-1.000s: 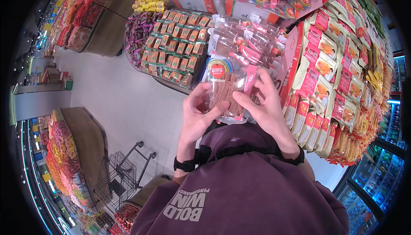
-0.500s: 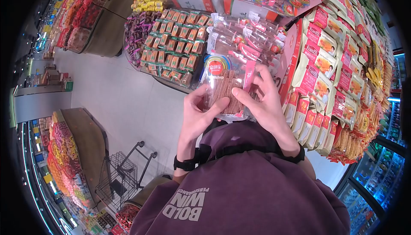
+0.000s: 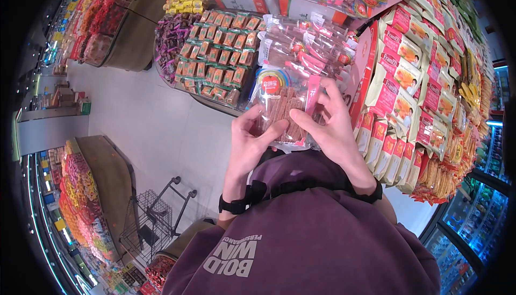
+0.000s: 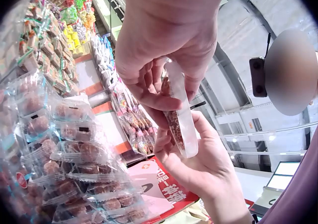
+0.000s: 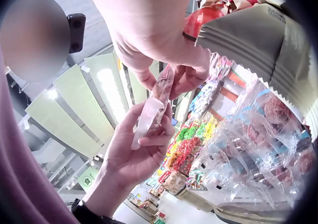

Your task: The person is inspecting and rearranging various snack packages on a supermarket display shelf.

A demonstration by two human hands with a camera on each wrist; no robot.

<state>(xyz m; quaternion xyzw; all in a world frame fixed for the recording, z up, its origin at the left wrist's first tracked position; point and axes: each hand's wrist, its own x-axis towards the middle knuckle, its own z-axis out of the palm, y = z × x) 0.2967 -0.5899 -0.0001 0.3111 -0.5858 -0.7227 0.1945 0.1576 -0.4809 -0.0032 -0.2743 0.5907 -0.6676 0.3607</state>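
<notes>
I hold a clear snack packet (image 3: 284, 107) of brown strips with a red round label and a pink side band, in front of my chest. My left hand (image 3: 248, 141) grips its left edge, thumb across the front. My right hand (image 3: 332, 125) grips the right edge, thumb on the front. The left wrist view shows the packet (image 4: 178, 119) edge-on, pinched by the left hand (image 4: 164, 50) above and the right hand (image 4: 198, 164) below. Edge-on again in the right wrist view, the packet (image 5: 154, 105) sits between the right hand (image 5: 164, 45) and the left hand (image 5: 131, 159).
Just beyond the packet lies a pile of similar clear packets (image 3: 306, 47). Small wrapped snacks (image 3: 217, 53) fill the bin to its left. Red and white bags (image 3: 408, 80) hang on a rack at right. A wire basket trolley (image 3: 150, 219) stands on the floor at lower left.
Both hands have lifted the packet slightly up and away from the chest, toward the pile of similar packets. The grips stay the same.
</notes>
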